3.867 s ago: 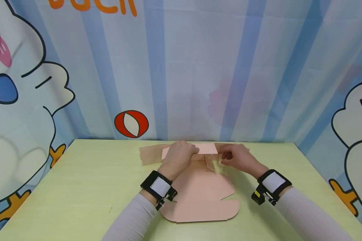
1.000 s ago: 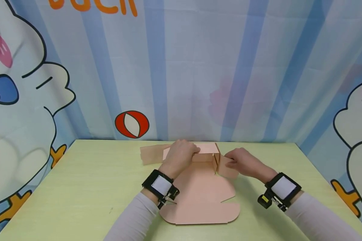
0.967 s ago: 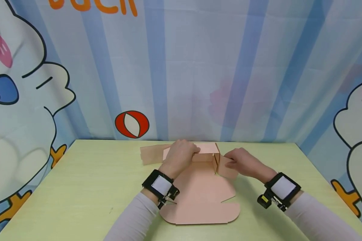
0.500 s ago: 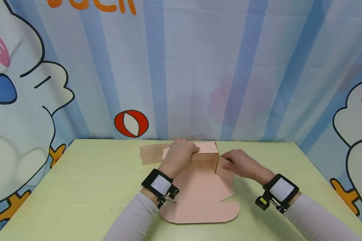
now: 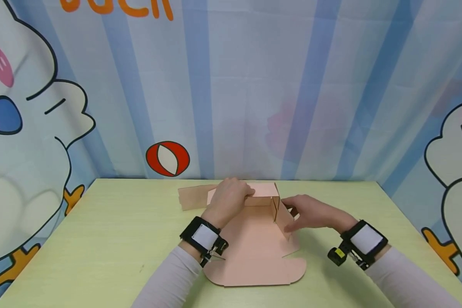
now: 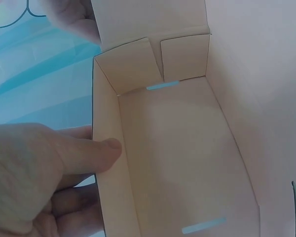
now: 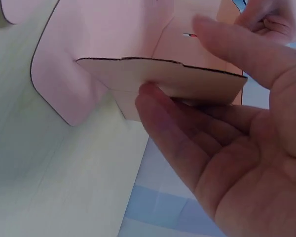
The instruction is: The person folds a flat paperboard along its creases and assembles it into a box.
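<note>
A partly folded cardboard box stands on the table, its flat rounded panel toward me and its raised walls at the far end. My left hand holds the far wall, thumb over its inner face in the left wrist view and fingers behind. Two short tabs stand at one end of the slotted tray part. At the right side my right hand touches a side flap that stands upright. In the right wrist view a fingertip presses on the flap's outer face, with the palm spread.
Another side flap sticks out to the left of the box. The pale yellow-green table ends at a striped blue curtain with cartoon prints. Both wrists wear black camera straps.
The right side flap has swung inward from pointing outward. My right hand has moved from gripping its edge to pressing it with loosened fingers. The left hand keeps its hold.
</note>
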Available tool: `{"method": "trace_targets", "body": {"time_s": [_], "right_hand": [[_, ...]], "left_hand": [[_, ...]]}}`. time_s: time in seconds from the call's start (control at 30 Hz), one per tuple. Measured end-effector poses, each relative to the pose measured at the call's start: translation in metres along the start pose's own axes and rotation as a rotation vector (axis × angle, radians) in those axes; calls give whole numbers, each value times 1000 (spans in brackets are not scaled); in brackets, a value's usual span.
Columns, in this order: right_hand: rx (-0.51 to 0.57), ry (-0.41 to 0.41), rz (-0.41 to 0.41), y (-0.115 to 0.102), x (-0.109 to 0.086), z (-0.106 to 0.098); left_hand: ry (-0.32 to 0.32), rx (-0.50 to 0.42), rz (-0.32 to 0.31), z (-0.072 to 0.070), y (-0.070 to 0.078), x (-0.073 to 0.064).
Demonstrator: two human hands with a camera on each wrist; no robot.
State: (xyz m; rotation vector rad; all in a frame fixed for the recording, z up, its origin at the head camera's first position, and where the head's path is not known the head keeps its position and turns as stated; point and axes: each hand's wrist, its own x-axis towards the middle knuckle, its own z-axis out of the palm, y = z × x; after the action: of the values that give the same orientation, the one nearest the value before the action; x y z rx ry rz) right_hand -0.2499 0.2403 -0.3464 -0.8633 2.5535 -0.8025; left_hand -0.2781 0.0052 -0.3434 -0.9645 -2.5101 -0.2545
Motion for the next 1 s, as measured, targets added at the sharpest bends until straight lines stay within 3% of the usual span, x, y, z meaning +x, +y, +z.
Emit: {"method": "trace_targets", "body": {"time_s": [0.1,0.2,0.4,0.63,1.0], "right_hand": [[86,-54,-14,4,-1,0],[121,-47,-31,8,1,1],[52,90,-12,10,8,6],[-10,218,111,12,18,14],[-20,411,195,13,40,26]], "left_hand": [[0,-3,0,0,0,-1],[-1,-7,-6,0,0,-2],[0,-6,-7,1,0,-1],[-18,-4,-23,-1,1,-1],[-44,12,-21,-3,1,-1]]}}
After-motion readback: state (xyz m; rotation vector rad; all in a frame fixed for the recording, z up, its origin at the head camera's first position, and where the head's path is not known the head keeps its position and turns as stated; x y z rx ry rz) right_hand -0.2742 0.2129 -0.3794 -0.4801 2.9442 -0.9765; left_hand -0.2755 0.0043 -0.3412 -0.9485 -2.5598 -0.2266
